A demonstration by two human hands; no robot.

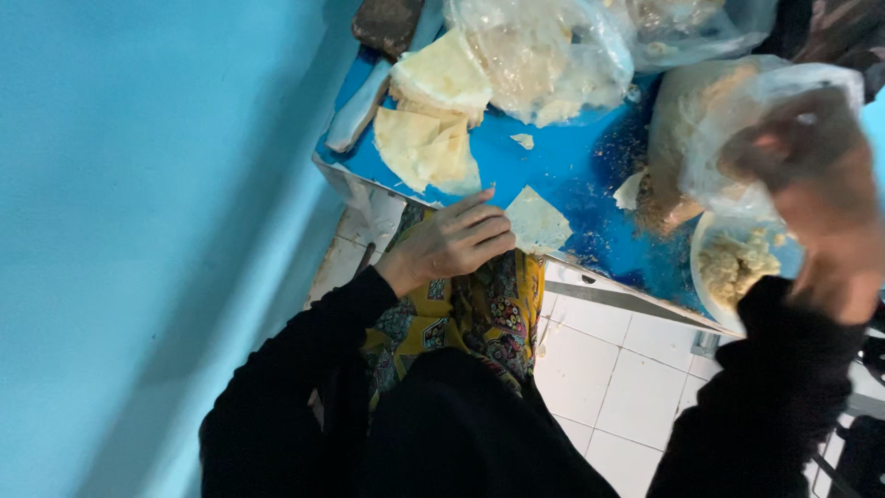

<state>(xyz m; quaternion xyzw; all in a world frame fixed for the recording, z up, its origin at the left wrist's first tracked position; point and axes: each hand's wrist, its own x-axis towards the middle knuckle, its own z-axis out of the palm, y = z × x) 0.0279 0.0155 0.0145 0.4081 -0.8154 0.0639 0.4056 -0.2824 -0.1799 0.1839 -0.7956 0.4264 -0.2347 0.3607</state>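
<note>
- The blue table (572, 161) slants across the top of the view, its near edge towards the person.
- A clear bag of filling (710, 138) stands at its right end above a white bowl (705, 277) of crumbly mix.
- A stack of pale wrappers (429, 143) lies left.
- The right hand (820, 198), blurred, is raised and closed around the bag's neck.
- The left hand (456, 242) rests at the table's edge, fingers loosely curled, fingertips touching a small triangular wrapper (537, 221) just to its right; this hand is nearer it.

Two hands: left hand (456, 242), right hand (816, 198). Three clear plastic bags (544, 55) (contents pale, crumbly). One white bowl (705, 277) of filling. One blue table (572, 166). Several folded pastry sheets (426, 148), exact count unclear.
</note>
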